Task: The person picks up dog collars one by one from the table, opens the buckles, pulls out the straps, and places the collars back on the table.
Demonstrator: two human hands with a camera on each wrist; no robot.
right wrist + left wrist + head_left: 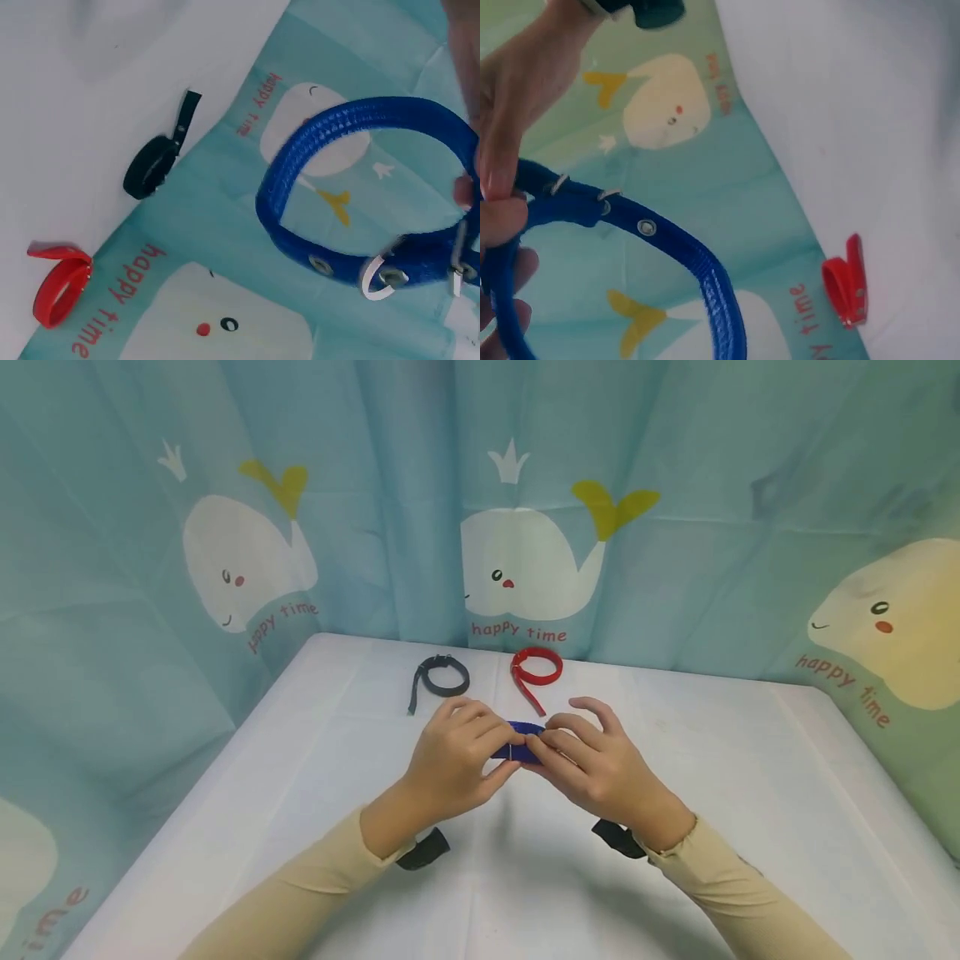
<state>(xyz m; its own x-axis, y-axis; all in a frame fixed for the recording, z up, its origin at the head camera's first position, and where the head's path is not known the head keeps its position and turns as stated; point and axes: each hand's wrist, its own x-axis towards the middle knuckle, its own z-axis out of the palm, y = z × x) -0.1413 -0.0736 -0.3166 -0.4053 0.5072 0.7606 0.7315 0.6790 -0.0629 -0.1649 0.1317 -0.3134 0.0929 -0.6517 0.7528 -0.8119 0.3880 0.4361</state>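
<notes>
A blue collar (527, 752) with metal-rimmed holes, a ring and a buckle is held in the air over the table between both hands. The left hand (459, 758) pinches it with thumb and fingers on one side. On the other side the right hand (588, 762) pinches it, its fingertips close to the left ones. In the left wrist view the blue collar (724, 300) forms a closed loop with its strap passing through the metal fittings. The right wrist view shows the blue collar (274, 184) with its ring and buckle at lower right; the grasping fingers are mostly cut off there.
A black collar (467, 680) and a red collar (559, 668) lie coiled side by side near the far edge of the white table (720, 743). Behind the table hangs a blue-green curtain (420, 485) printed with whales. Dark straps show at both wrists.
</notes>
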